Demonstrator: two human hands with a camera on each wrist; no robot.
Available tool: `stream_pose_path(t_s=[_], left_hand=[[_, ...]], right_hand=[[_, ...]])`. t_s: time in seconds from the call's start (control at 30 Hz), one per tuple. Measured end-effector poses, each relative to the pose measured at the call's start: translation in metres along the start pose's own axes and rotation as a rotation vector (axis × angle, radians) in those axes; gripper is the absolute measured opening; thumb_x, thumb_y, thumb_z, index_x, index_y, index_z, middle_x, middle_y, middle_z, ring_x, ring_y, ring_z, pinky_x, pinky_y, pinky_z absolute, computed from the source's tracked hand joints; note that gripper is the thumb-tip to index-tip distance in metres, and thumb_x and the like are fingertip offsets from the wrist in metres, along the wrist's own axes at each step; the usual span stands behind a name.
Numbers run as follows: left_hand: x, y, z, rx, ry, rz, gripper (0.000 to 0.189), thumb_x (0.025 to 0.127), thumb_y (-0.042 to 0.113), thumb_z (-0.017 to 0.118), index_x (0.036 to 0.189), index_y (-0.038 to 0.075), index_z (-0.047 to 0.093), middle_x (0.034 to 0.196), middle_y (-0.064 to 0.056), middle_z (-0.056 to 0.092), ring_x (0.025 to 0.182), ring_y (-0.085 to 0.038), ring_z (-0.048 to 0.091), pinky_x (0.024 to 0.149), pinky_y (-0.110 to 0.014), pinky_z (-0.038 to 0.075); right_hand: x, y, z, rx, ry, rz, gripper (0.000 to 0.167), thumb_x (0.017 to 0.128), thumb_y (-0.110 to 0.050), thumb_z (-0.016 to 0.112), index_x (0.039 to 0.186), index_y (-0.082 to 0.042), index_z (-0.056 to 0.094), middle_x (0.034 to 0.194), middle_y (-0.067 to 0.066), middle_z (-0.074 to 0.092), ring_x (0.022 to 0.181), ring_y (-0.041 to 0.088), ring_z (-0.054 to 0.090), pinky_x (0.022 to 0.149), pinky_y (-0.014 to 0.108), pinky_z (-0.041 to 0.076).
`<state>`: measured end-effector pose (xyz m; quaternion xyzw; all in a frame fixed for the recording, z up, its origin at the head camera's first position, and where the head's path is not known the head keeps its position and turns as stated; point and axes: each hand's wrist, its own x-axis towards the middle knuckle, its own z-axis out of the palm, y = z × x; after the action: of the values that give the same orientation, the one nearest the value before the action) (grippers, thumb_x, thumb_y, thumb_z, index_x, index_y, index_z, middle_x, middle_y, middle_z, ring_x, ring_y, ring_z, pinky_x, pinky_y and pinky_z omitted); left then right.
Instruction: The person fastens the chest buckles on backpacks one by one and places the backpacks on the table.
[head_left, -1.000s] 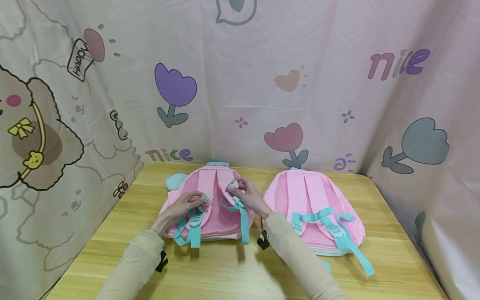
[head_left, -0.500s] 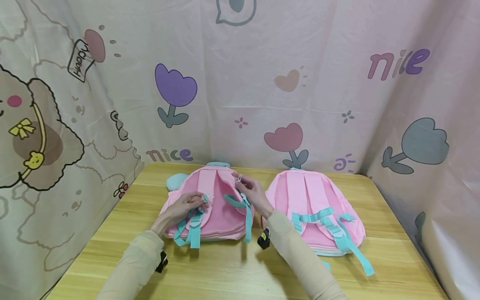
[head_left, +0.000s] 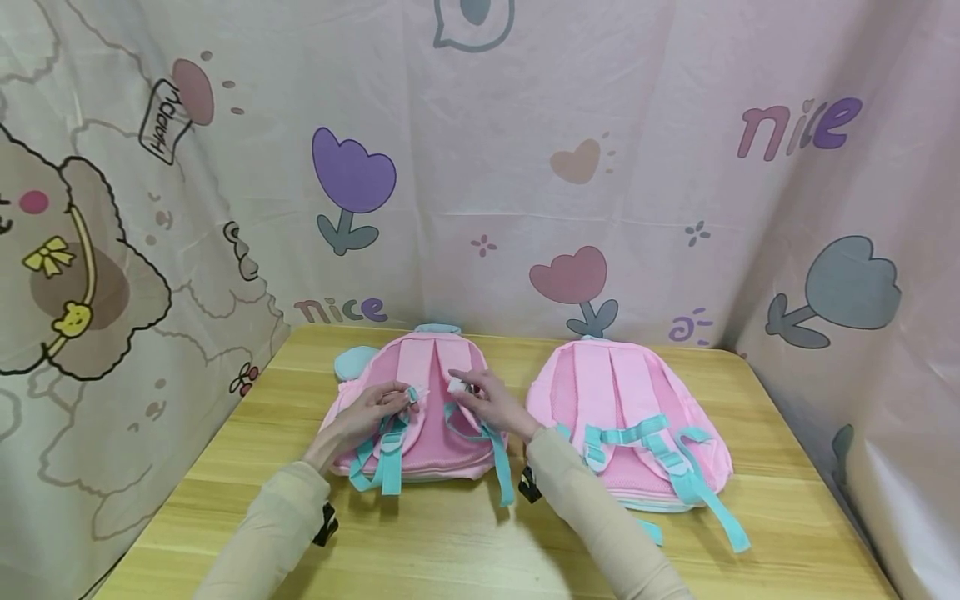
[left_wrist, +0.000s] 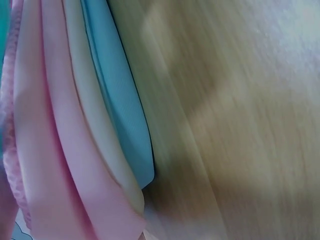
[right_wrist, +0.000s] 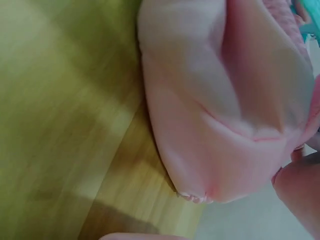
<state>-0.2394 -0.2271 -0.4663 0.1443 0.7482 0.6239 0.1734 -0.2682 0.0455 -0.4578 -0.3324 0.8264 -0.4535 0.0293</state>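
Observation:
A pink backpack [head_left: 442,454] lies with its shoulder straps up on the left half of the table. My left hand [head_left: 363,417] pinches a short teal strap end [head_left: 412,395] at the left shoulder strap. Across from it, my right hand [head_left: 495,404] holds a small pale buckle [head_left: 456,385] between thumb and fingers, over the right shoulder strap. Teal adjuster webbing [head_left: 391,468] hangs below each shoulder strap. Both wrist views catch only the backpack's side, with pink panels [left_wrist: 75,125] in the left one and a pink side [right_wrist: 215,110] in the right one.
A second pink backpack [head_left: 592,379] lies to the right, its teal chest strap [head_left: 633,432] running across both shoulder straps. A teal strap end [head_left: 651,532] shows beside my right sleeve. The wooden table [head_left: 435,542] ends at a printed curtain [head_left: 480,192] behind.
My right hand first moved outward, lifting the right shoulder strap, then came back inward with the pale buckle closer to the left hand. The left hand has hardly moved.

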Motion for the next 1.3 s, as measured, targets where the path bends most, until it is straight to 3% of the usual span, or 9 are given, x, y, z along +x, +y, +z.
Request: stream_pose_path(t_s=[0.13, 0.3, 0.47, 0.73, 1.13, 1.3], left_hand=[[-0.0005, 0.0022, 0.0017, 0.018, 0.015, -0.007, 0.038, 0.107, 0.028, 0.049, 0.129, -0.003, 0.052, 0.102, 0.005, 0.069, 0.09, -0.008, 0.06, 0.08, -0.022, 0.049], [-0.0003, 0.0029, 0.0013, 0.044, 0.023, -0.016, 0.035, 0.106, 0.028, 0.051, 0.126, 0.0, 0.053, 0.103, 0.006, 0.07, 0.094, -0.008, 0.064, 0.083, -0.022, 0.049], [0.0001, 0.0034, 0.0015, 0.05, 0.031, -0.027, 0.034, 0.105, 0.028, 0.054, 0.125, 0.001, 0.055, 0.102, 0.007, 0.071, 0.095, -0.008, 0.066, 0.085, -0.022, 0.05], [0.0013, 0.0066, 0.0042, 0.091, 0.035, -0.065, 0.04, 0.103, 0.031, 0.057, 0.128, 0.0, 0.057, 0.103, 0.003, 0.068, 0.098, -0.009, 0.063, 0.088, -0.022, 0.049], [0.0051, 0.0062, 0.0043, 0.145, -0.025, -0.027, 0.039, 0.103, 0.031, 0.057, 0.125, 0.0, 0.063, 0.1, -0.003, 0.071, 0.093, -0.01, 0.064, 0.086, -0.024, 0.051], [0.0043, 0.0048, 0.0015, 0.147, -0.03, -0.037, 0.04, 0.104, 0.032, 0.055, 0.128, -0.001, 0.061, 0.104, -0.002, 0.07, 0.097, -0.01, 0.064, 0.088, -0.023, 0.05]], right_hand=[[-0.0012, 0.0012, 0.0033, 0.043, 0.023, 0.036, 0.045, 0.094, -0.019, 0.072, 0.132, -0.001, 0.058, 0.102, 0.014, 0.064, 0.09, 0.018, 0.054, 0.083, 0.029, 0.046], [-0.0036, 0.003, 0.0053, 0.114, 0.0, 0.077, 0.033, 0.088, -0.013, 0.078, 0.116, -0.005, 0.063, 0.106, 0.01, 0.067, 0.094, 0.013, 0.056, 0.09, 0.03, 0.049], [-0.0059, 0.0051, 0.0049, 0.119, -0.036, 0.088, 0.029, 0.088, -0.011, 0.077, 0.114, -0.005, 0.065, 0.111, 0.01, 0.068, 0.101, 0.014, 0.058, 0.097, 0.033, 0.049], [-0.0086, 0.005, 0.0071, 0.113, 0.008, 0.092, 0.027, 0.084, -0.013, 0.081, 0.109, -0.011, 0.071, 0.106, 0.006, 0.07, 0.097, 0.014, 0.06, 0.093, 0.032, 0.051], [-0.0065, 0.0039, 0.0084, 0.092, 0.008, 0.055, 0.024, 0.082, -0.009, 0.081, 0.105, -0.009, 0.074, 0.101, 0.005, 0.073, 0.09, 0.009, 0.06, 0.088, 0.026, 0.051], [-0.0067, 0.002, 0.0081, 0.074, 0.012, 0.048, 0.023, 0.082, -0.008, 0.082, 0.104, -0.009, 0.075, 0.099, 0.006, 0.073, 0.089, 0.011, 0.06, 0.086, 0.027, 0.052]])
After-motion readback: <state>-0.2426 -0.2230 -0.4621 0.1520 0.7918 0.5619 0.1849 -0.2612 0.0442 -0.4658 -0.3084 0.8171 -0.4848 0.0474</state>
